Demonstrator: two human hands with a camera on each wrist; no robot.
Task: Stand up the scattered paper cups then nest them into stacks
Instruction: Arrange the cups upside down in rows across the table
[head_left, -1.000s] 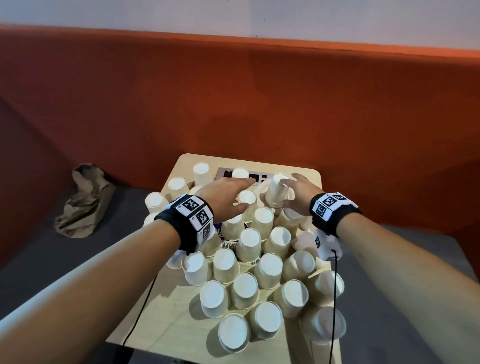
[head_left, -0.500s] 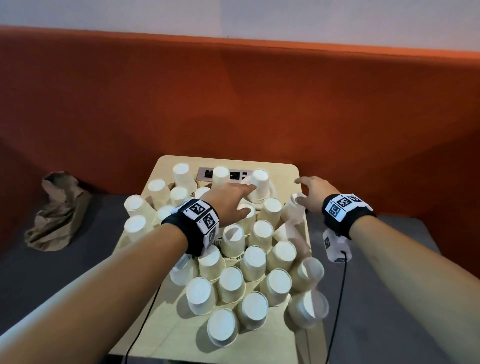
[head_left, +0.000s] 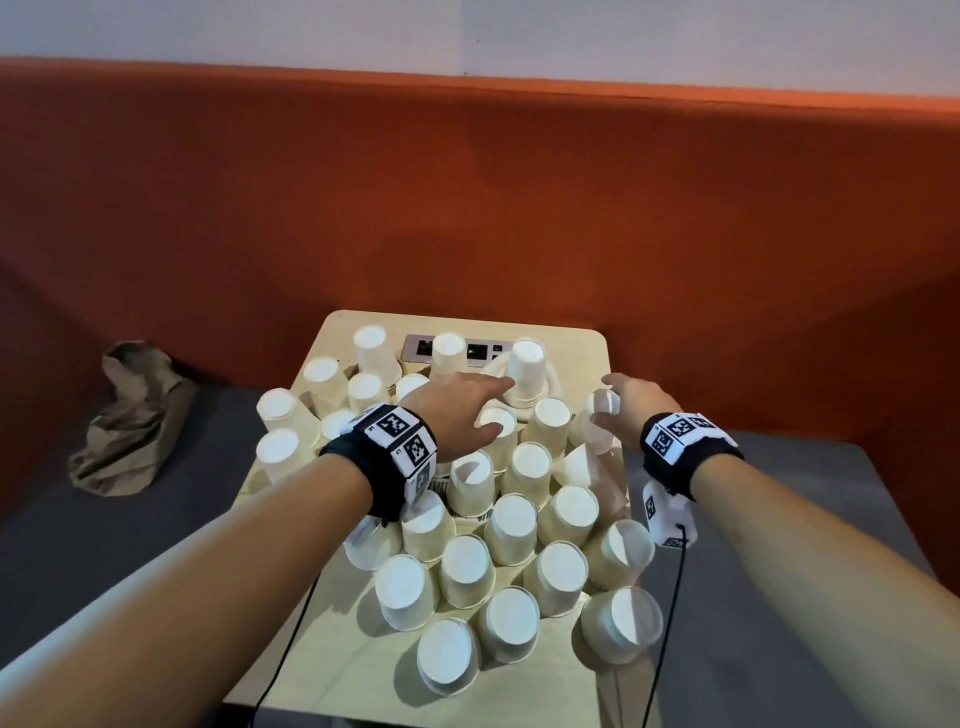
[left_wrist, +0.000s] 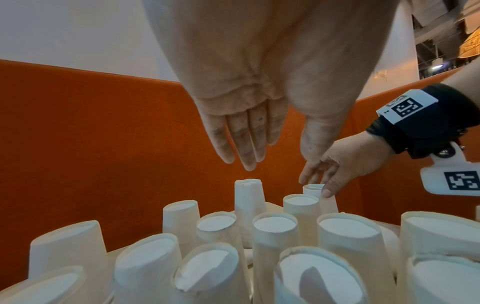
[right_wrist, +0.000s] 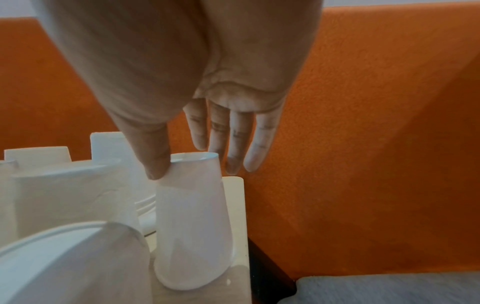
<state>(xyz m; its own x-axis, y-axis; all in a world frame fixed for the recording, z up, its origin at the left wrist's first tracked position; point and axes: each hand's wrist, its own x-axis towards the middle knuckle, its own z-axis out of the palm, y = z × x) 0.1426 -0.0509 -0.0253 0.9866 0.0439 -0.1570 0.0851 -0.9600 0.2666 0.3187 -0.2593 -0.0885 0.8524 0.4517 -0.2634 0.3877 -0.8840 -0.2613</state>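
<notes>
Several white paper cups (head_left: 514, 519) stand upside down, packed on a small wooden table (head_left: 576, 343). A taller nested stack (head_left: 524, 369) (left_wrist: 248, 197) rises at the back. My left hand (head_left: 498, 408) (left_wrist: 280, 160) hovers above the cups, fingers straight and pointing at that stack, holding nothing. My right hand (head_left: 605, 400) (right_wrist: 194, 170) is over an upside-down cup (head_left: 597, 423) (right_wrist: 192, 226) at the table's right edge. Its thumb touches the cup's upper side and its straight fingers hang behind it. One cup (head_left: 582, 462) lies on its side near the right edge.
A socket panel (head_left: 483, 351) sits in the tabletop at the back. An orange padded wall (head_left: 467, 208) rises right behind the table. A crumpled brown bag (head_left: 130, 421) lies on the grey seat to the left. Black cables (head_left: 670, 623) hang from both wrists.
My right hand let go of the tall stack at the back and moved right to the cup at the table's edge. My left hand stayed over the cups.
</notes>
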